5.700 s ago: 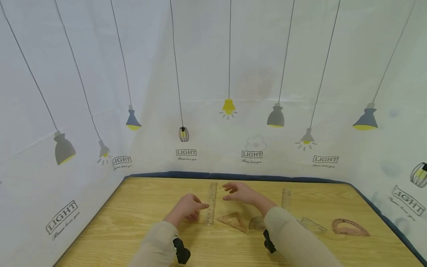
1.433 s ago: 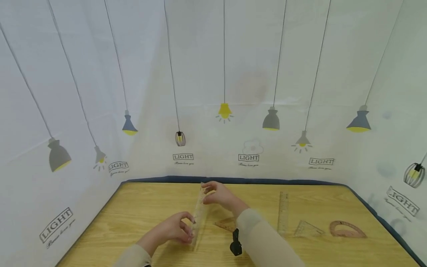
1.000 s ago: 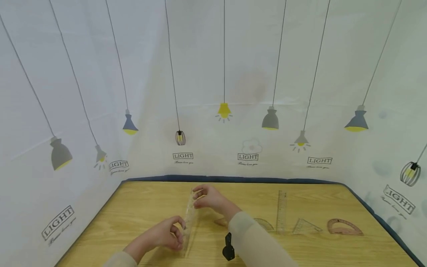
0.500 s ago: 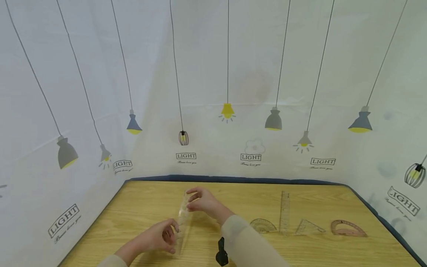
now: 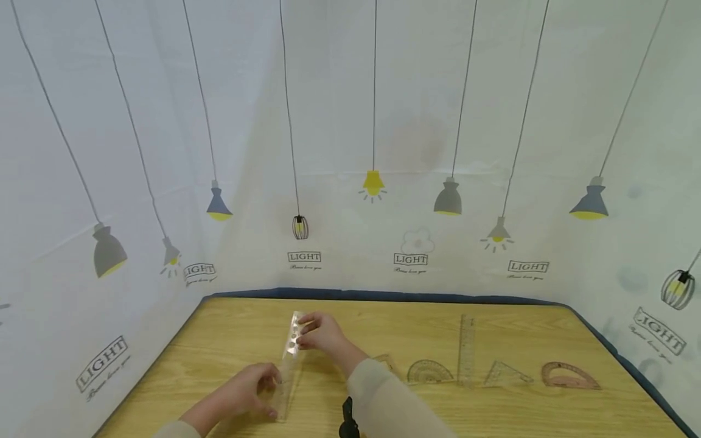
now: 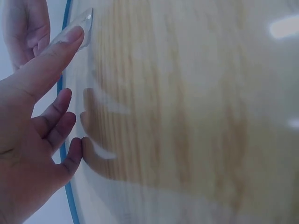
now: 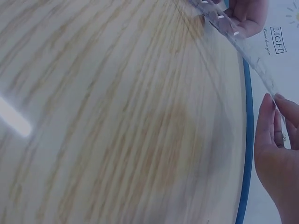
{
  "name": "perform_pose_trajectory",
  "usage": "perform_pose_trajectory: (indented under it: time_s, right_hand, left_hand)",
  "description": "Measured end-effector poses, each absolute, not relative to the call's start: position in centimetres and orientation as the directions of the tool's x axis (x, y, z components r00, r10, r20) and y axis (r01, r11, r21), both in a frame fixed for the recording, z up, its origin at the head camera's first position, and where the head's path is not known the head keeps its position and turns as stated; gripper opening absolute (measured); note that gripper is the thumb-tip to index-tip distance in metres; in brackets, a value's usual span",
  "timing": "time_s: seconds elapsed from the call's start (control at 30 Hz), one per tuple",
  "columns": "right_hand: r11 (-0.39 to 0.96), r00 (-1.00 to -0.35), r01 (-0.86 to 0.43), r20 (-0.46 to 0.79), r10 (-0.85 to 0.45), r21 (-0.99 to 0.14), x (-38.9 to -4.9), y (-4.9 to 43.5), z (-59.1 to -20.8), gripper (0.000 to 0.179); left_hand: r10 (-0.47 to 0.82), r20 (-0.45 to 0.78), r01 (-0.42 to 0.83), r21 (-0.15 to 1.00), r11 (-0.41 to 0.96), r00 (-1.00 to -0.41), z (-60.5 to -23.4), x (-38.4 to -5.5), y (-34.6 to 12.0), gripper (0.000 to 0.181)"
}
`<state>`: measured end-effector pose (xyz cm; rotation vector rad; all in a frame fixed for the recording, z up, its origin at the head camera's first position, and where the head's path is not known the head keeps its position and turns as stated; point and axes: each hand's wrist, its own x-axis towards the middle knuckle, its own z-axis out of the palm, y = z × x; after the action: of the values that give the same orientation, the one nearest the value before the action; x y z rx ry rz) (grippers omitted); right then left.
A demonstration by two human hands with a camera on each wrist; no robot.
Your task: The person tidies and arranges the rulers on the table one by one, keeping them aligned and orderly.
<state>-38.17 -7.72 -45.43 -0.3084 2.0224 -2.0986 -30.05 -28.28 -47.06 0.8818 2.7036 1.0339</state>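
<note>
A clear ruler [image 5: 287, 372] with holes along it is held between both hands, slanting away from me on the table's left half. My left hand [image 5: 241, 390] grips its near end; in the left wrist view the thumb of the left hand [image 6: 35, 107] lies along the ruler [image 6: 87, 25]. Farther up, my right hand [image 5: 325, 340] pinches the ruler near its far end. The right wrist view has the ruler [image 7: 254, 61] running between the right hand [image 7: 280, 149] and the left hand [image 7: 247, 18], raised off the wood.
Right of the hands lie a clear protractor [image 5: 429, 363], another clear ruler [image 5: 467, 350], a clear set square [image 5: 495, 375] and a pink protractor [image 5: 572, 383]. An orange set square [image 5: 387, 360] is partly hidden by the right sleeve. Printed cloth hangs behind the wooden table [image 5: 230, 334].
The ruler lay flat at first; both hands took hold of it, lifted it and carried it left. In the last half second it moved slightly left and its face tilted.
</note>
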Motion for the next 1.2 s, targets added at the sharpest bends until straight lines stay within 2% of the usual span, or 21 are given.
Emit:
perform_pose_trajectory:
  time_s: [0.47,0.87,1.2]
  right_hand:
    - [0.088,-0.965,0.028,-0.050,-0.258,-0.996,-37.7,-8.2,-46.7,0.036]
    - [0.043,-0.959,0.077,-0.086,-0.269,-0.996,-38.1,-8.2,-47.4,0.033]
    - [0.163,-0.961,0.066,-0.107,-0.256,-0.984,-37.8,-7.7,-46.6,0.027]
  left_hand:
    - [0.464,0.035,0.407,0.540,0.736,-0.885,-47.4,-29.7,-28.7,0.051]
    - [0.466,0.012,0.393,0.558,0.731,-0.885,-47.4,-30.3,-28.8,0.052]
    - [0.463,-0.014,0.380,0.550,0.744,-0.886,-47.0,-30.1,-28.6,0.050]
